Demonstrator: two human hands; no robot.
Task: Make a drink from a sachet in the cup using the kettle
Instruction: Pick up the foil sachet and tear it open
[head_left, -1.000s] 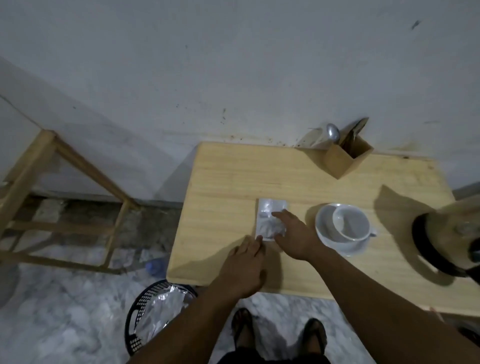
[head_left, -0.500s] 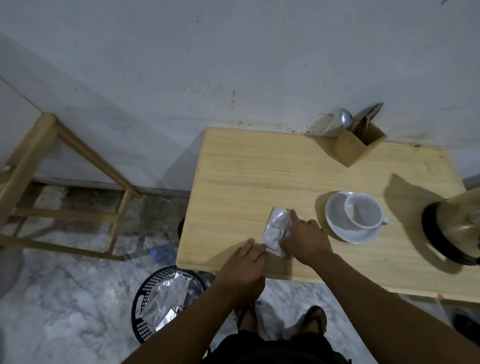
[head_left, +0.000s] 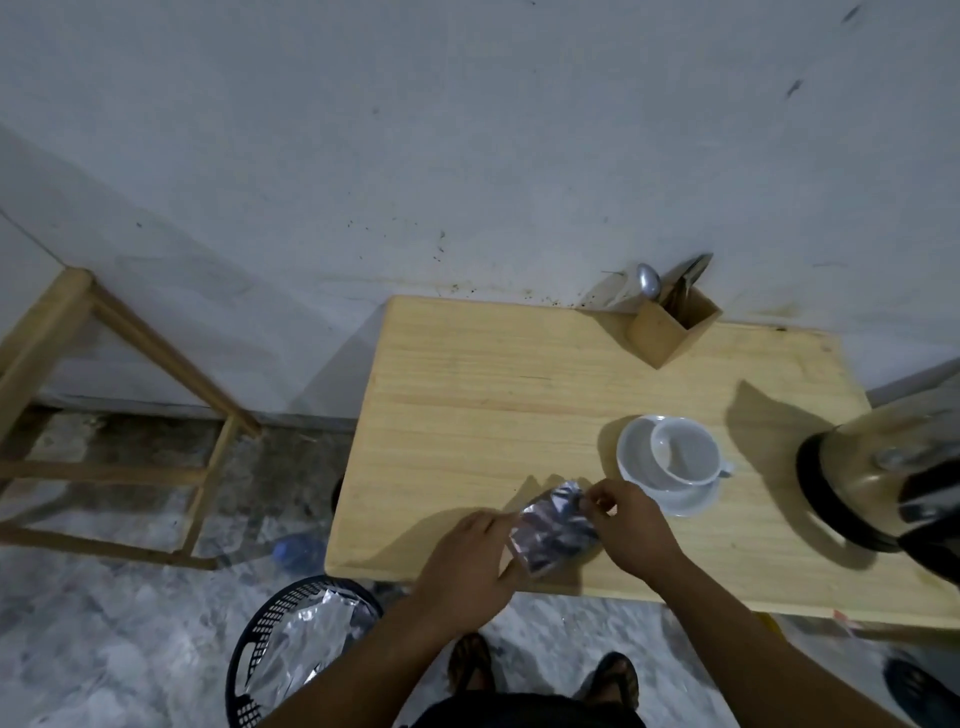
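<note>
A silver foil sachet (head_left: 553, 527) is lifted just above the front edge of the wooden table (head_left: 493, 405), held between both hands. My left hand (head_left: 467, 558) grips its lower left edge. My right hand (head_left: 631, 525) pinches its upper right corner. To the right of the sachet stands an empty white cup (head_left: 685, 454) on a white saucer (head_left: 636, 457). The metal kettle (head_left: 883, 478) with a black base and handle stands at the table's right end.
A wooden holder (head_left: 670, 332) with a spoon and other cutlery stands at the table's back edge by the wall. A black bin (head_left: 270, 639) with foil inside is on the floor left of my feet. A wooden frame (head_left: 104, 364) stands at the left.
The sachet lay flat on the table under my right hand; now both hands have picked it up near the front edge. The view has shifted so the table sits lower right.
</note>
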